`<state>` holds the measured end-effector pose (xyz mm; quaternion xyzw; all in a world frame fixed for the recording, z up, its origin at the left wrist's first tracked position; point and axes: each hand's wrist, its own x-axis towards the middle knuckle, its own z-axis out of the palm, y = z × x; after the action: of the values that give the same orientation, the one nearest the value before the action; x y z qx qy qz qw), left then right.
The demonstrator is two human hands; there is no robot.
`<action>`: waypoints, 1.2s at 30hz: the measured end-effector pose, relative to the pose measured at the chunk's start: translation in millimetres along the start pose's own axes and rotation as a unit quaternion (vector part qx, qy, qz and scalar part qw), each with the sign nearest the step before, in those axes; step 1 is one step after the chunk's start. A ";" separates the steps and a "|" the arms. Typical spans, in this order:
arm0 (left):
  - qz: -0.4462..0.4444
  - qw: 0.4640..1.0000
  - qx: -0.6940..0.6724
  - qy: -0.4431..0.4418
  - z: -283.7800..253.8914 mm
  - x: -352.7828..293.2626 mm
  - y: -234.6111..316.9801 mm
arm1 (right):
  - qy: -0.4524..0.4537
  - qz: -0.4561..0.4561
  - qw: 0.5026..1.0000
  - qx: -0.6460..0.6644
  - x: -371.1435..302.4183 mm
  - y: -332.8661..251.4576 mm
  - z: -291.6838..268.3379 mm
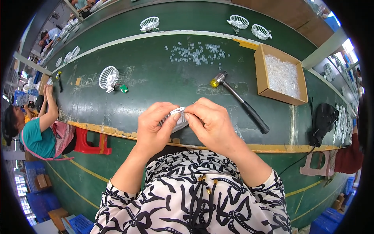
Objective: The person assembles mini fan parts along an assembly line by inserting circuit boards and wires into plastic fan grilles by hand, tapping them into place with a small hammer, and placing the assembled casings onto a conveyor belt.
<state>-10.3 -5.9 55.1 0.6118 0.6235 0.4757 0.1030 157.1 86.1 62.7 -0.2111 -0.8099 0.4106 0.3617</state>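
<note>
Near the table's front edge, my left hand [155,119] is closed on a white ribbed round plastic part [180,124], thumb and fingers gripping its projecting tab. My right hand [210,119] meets it there, thumb and forefinger pinched at the end of the tab. Whatever small piece sits in that pinch is hidden by the fingertips. Most of the part lies behind both hands. To the right of my hands lies a hammer [242,100] with a yellow face and black grip. Farther back, many small clear plastic pieces [196,54] are scattered on the green table [152,70].
A cardboard box [261,74] of clear pieces stands at the right. Another white ribbed part [109,77] lies left beside a small green piece [124,89]. More ribbed parts [238,22] sit on the far belt. A co-worker [41,128] sits at left, near a red stool [91,142].
</note>
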 end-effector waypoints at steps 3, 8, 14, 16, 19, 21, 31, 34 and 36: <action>-0.041 0.996 -0.082 -0.019 -0.9 -2.0 -1.0 | -0.014 0.005 1.000 -0.008 -0.6 2.0 -4.5; -0.306 0.861 -0.399 -0.072 -1.3 -4.2 -7.7 | -0.040 -0.006 0.999 -0.033 -0.7 4.7 -13.7; -0.335 0.843 -0.411 -0.094 5.4 -2.7 -15.5 | -0.043 0.000 0.999 -0.023 -6.5 15.1 -11.7; -0.356 0.821 -0.432 -0.115 15.0 -3.2 -15.8 | -0.043 0.006 0.999 -0.018 -8.4 18.9 -12.2; -0.380 0.822 -0.398 -0.147 27.6 3.8 -17.2 | -0.075 0.054 0.995 -0.029 -12.9 27.8 -22.4; -0.431 0.823 -0.322 -0.180 33.6 19.9 -19.8 | -0.021 0.032 0.996 -0.085 -9.0 40.8 -31.7; -0.188 0.971 0.036 -0.141 47.9 60.7 -41.0 | 0.010 0.111 0.896 -0.429 -20.8 83.1 -74.1; -0.045 0.990 0.118 -0.063 38.8 28.6 -36.4 | 0.000 0.141 0.943 -0.300 -20.1 69.0 -73.7; -0.020 0.982 0.168 -0.079 34.4 7.8 -30.4 | 0.030 0.093 0.969 -0.225 -14.7 51.5 -65.7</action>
<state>-7.8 23.1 18.7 0.6432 0.6967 0.3124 0.0574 218.8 140.0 40.9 -0.3739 -0.8470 0.2431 0.2893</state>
